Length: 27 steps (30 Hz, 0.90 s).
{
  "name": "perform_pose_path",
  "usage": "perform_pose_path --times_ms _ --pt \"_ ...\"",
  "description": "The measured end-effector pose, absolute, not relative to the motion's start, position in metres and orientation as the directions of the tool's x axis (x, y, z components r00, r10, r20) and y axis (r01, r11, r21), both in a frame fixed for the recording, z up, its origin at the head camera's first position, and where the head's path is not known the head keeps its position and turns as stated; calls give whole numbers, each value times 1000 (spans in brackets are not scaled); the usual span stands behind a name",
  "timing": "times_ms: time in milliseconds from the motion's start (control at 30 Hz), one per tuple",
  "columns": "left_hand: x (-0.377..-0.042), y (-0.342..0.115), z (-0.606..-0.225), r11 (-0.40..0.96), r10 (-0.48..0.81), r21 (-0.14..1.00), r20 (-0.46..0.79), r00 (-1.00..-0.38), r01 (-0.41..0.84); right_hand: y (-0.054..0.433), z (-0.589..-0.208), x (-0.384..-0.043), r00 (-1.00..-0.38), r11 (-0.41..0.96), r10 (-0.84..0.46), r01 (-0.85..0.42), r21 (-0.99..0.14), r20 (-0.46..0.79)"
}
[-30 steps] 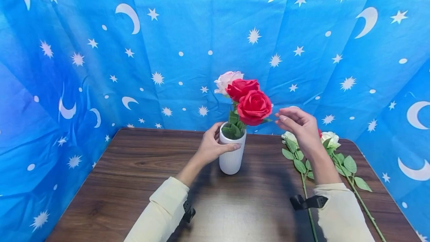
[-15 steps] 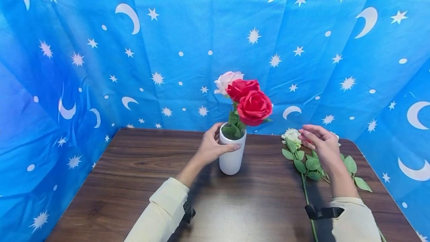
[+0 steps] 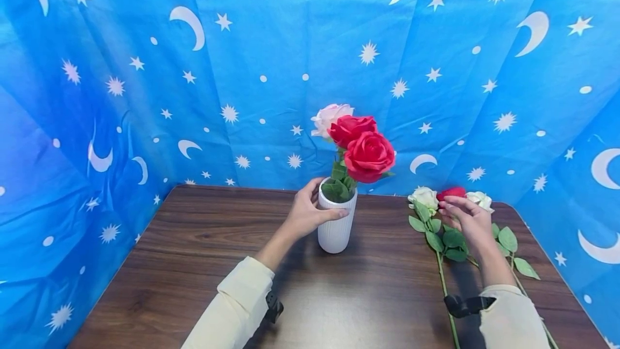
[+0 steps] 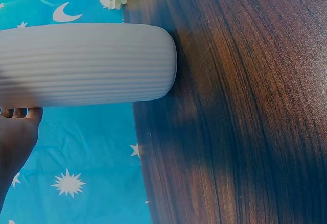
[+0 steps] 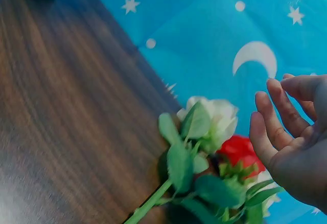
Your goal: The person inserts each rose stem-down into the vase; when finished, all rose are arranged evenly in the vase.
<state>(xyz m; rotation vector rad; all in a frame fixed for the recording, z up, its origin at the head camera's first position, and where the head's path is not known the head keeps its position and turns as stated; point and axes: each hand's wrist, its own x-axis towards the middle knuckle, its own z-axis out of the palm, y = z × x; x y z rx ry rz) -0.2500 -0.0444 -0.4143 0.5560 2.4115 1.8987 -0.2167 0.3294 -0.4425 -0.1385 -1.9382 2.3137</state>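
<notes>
A white ribbed vase (image 3: 334,236) stands upright near the table's middle, filling much of the left wrist view. My left hand (image 3: 306,211) grips its upper part, thumb across the front and fingers round the far side. The vase holds a pale pink rose (image 3: 331,120) and two red roses, the nearer red rose (image 3: 370,158) leaning right. On the right, my right hand (image 3: 473,225) hovers with loosely bent fingers over a lying red rose (image 3: 450,193). Nothing is between those fingers in the right wrist view. Beside it lie one white rose (image 3: 423,199) and another white rose (image 3: 481,201).
The dark wood table (image 3: 194,263) ends at a back edge just behind the vase and the lying roses. A blue cloth (image 3: 271,26) with moons and stars hangs behind and at both sides. Long green stems (image 3: 445,290) run toward the front right.
My right hand has moved right and down, from beside the vase's red roses to above the lying roses. My left hand has stayed on the vase.
</notes>
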Motion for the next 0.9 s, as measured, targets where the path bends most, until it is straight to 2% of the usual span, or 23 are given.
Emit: perform_pose_path --times_ms 167,400,500,667,900 --pt "-250 -45 -415 201 293 946 191 -937 256 332 -461 -219 -982 -94 176 46 -994 -62" --pt "-249 -44 -414 192 299 947 195 -934 259 328 -482 -224 -965 192 238 159 -969 -111" --pt "-249 -44 -415 192 297 948 192 -936 255 325 -487 -227 -950 342 293 209 -916 -108" --pt "-249 -44 -414 189 301 946 200 -932 264 324 -491 -230 -936 580 342 282 -765 -86" --pt "-248 -44 -412 187 304 943 212 -929 276 326 -496 -233 -955 700 290 260 -666 -68"
